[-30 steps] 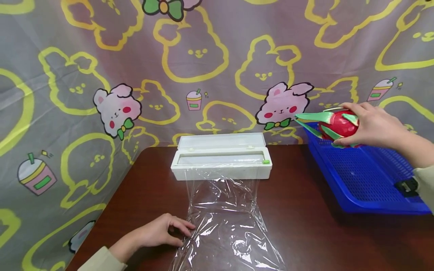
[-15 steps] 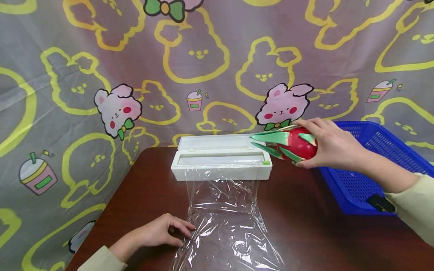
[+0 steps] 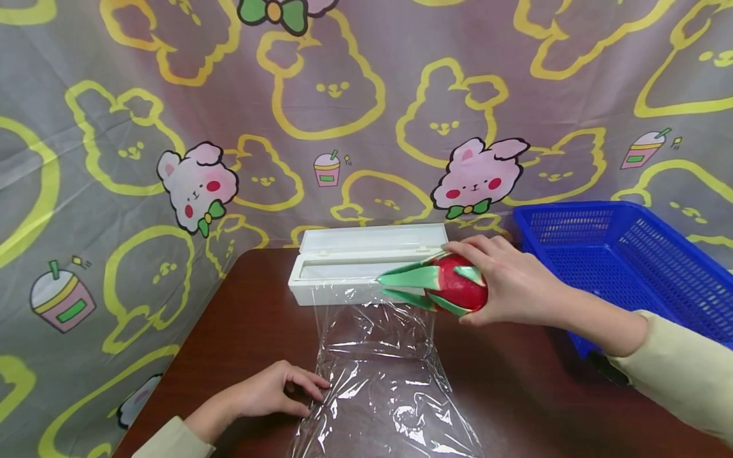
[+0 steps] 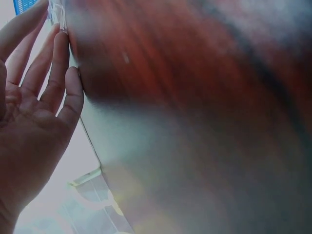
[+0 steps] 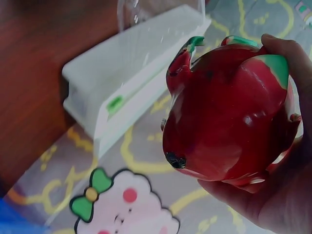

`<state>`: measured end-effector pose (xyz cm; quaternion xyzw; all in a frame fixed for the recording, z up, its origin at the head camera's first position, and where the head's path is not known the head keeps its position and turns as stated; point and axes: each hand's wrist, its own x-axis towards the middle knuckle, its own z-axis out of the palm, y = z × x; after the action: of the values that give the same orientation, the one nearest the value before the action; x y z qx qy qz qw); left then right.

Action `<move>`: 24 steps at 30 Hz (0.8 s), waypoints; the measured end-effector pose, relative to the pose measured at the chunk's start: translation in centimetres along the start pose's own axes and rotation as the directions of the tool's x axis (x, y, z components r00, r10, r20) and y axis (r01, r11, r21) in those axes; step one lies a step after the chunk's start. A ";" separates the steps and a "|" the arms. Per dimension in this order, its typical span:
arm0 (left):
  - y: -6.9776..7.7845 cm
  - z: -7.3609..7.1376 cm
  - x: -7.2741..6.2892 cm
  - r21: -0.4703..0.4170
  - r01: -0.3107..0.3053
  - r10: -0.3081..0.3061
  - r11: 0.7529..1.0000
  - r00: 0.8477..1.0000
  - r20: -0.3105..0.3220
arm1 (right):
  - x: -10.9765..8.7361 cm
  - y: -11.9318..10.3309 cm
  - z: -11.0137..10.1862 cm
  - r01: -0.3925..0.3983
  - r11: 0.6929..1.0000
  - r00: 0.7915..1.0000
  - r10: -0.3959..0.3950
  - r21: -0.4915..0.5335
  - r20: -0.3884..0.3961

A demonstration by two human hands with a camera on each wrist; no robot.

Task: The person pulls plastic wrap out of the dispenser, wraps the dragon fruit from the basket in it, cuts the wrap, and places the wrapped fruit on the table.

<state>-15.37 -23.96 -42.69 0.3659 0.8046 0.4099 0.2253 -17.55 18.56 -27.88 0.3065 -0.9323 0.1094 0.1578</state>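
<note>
My right hand [image 3: 509, 280] grips a red dragon fruit [image 3: 458, 283] with green leafy tips, held in the air over the right front of the white cling wrap box [image 3: 366, 292]. The right wrist view shows the dragon fruit [image 5: 229, 112] close up, thumb and fingers around it. A sheet of clear cling wrap [image 3: 378, 381] runs from the box toward me across the table. At its left edge rests my left hand [image 3: 280, 388], fingers loosely bent and fingertips touching the film. In the left wrist view the left hand [image 4: 39, 107] has its fingers extended against the tabletop.
A blue plastic basket [image 3: 578, 267] stands at the right of the brown table [image 3: 240, 318]. The box's lid [image 3: 372, 236] stands raised at the back, and a small green slider [image 3: 450, 247] is not visible behind the fruit. A curtain with cartoon rabbits [image 3: 475, 178] hangs behind.
My right hand has carried the dragon fruit leftward and down, from over the blue basket to in front of the cling wrap box. The left hand has stayed in place.
</note>
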 end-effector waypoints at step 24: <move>-0.2 -0.1 -0.5 0.060 0.001 0.007 0.998 0.992 -0.124 | -0.4 -4.3 4.8 0.144 0.983 0.984 -0.155 0.117 0.087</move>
<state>-15.21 -24.48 -42.78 0.3474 0.8284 0.4080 0.1631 -15.70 13.96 -32.05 0.3890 -0.9056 0.1336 0.1035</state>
